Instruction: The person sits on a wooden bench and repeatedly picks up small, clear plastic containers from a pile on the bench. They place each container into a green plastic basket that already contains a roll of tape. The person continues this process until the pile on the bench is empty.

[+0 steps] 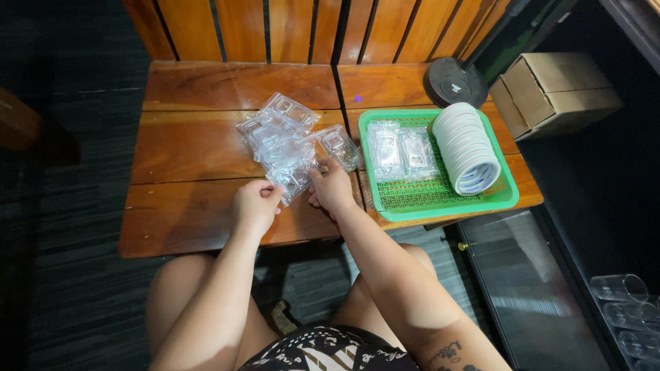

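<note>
Wood desk (206, 227), slatted, seen from above over bare knees. Green tray (440, 203) on its right side: two clear packs (402, 152) lie flat in it beside a stack of white discs (467, 148). Pile of clear blister packs (282, 137) at desk centre, loose and overlapping, more there than in the tray, so judged early-to-mid: two sorted, most left. Cardboard box (553, 93) and a black round base (450, 82) off to the right, clear cups (622, 295) low right; none block the hands. Left hand (256, 205) and right hand (331, 187) both have the grip pinching one pack (292, 180) at the pile's near edge, fingers closed on its ends. The pile touches that pack, so neighbours may drag along.
</note>
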